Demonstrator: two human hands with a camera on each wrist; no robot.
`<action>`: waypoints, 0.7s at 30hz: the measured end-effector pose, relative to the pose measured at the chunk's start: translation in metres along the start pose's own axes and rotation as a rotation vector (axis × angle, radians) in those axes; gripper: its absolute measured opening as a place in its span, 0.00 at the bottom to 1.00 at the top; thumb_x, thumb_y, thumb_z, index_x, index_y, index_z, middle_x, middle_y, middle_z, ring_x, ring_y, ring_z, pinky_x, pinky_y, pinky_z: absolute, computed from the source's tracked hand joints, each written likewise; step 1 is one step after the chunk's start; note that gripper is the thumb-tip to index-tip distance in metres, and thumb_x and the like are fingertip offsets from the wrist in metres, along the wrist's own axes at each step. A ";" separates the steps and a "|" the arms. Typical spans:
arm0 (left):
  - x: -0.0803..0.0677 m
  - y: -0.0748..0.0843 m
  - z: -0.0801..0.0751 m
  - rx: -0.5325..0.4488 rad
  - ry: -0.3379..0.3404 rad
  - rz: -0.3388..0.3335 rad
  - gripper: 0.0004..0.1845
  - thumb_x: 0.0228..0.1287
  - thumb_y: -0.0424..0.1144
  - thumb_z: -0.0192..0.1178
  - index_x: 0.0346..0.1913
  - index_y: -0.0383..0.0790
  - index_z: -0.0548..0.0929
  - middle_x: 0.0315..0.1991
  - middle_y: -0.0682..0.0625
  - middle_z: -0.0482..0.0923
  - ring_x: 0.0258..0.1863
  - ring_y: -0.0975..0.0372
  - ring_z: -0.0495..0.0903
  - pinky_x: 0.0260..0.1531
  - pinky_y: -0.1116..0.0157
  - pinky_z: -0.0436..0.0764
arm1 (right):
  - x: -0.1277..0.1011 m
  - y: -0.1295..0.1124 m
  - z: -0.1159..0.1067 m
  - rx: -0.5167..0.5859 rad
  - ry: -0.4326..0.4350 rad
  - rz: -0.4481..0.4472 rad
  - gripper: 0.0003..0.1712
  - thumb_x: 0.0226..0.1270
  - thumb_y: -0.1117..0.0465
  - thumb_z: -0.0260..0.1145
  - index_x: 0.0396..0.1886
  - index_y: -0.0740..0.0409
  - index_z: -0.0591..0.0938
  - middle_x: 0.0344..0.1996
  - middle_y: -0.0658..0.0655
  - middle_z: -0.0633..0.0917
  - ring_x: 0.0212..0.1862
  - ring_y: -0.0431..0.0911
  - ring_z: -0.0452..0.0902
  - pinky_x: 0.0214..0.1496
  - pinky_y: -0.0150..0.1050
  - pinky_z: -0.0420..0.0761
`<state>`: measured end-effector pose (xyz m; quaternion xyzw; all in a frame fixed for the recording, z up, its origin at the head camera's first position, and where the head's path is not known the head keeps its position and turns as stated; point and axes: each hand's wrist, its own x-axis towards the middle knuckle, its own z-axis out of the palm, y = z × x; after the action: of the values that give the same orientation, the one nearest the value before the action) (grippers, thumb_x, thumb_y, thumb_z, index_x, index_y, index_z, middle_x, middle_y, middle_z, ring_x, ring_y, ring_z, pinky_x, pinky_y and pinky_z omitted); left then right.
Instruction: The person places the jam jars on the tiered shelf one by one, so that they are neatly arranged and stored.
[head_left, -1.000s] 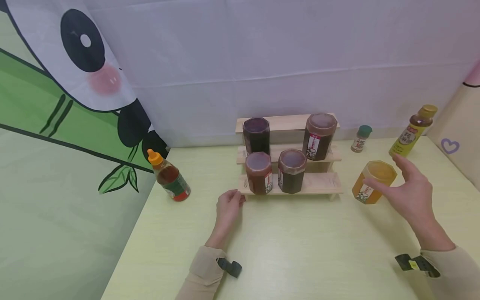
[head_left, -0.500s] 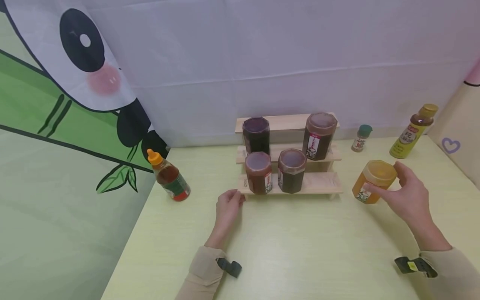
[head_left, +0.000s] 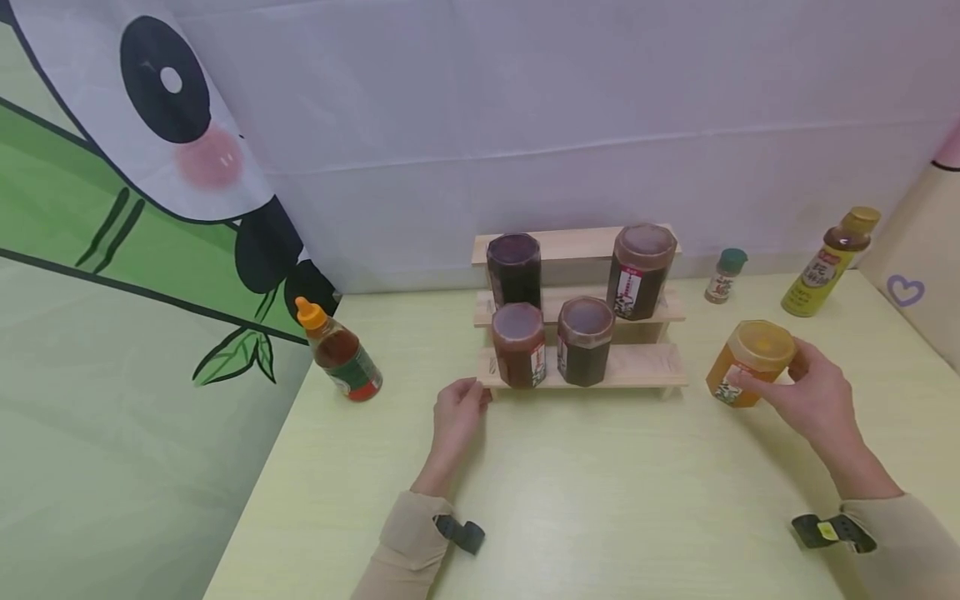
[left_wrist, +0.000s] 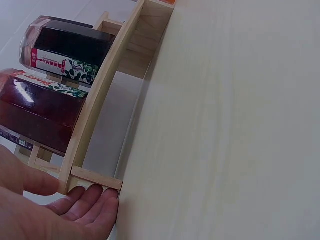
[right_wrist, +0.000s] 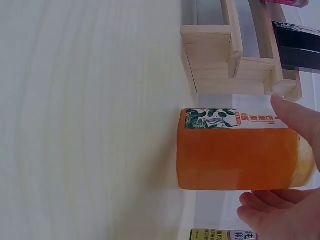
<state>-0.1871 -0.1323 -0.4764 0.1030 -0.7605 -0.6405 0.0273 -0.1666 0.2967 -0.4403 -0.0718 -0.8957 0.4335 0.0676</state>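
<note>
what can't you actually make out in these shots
- Label print on the orange hexagonal jar under the right hand: too small in the head view, partly behind fingers in the right wrist view.
- Left hand at the stepped wooden rack: cut off by the left wrist view's edge.
- Small green-capped shaker bottle: label too small in the head view.

Stepped rack (head_left: 645, 367) mid-surface (head_left: 600, 500) carrying four jars, squeeze bottle (head_left: 339, 353) to its left, honey jar (head_left: 746, 363) to its right, small shaker (head_left: 724, 275) and tall bottle (head_left: 828, 262) behind that.
</note>
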 end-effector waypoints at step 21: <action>-0.003 0.001 -0.003 0.020 -0.005 0.018 0.15 0.72 0.36 0.50 0.49 0.26 0.79 0.41 0.39 0.82 0.43 0.52 0.82 0.46 0.62 0.81 | 0.007 0.013 0.003 0.024 -0.061 0.012 0.51 0.57 0.43 0.71 0.67 0.72 0.61 0.62 0.77 0.66 0.61 0.74 0.60 0.54 0.70 0.67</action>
<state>-0.1837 -0.1340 -0.4745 0.0948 -0.7678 -0.6329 0.0299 -0.1732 0.3037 -0.4523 -0.0631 -0.8917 0.4466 0.0386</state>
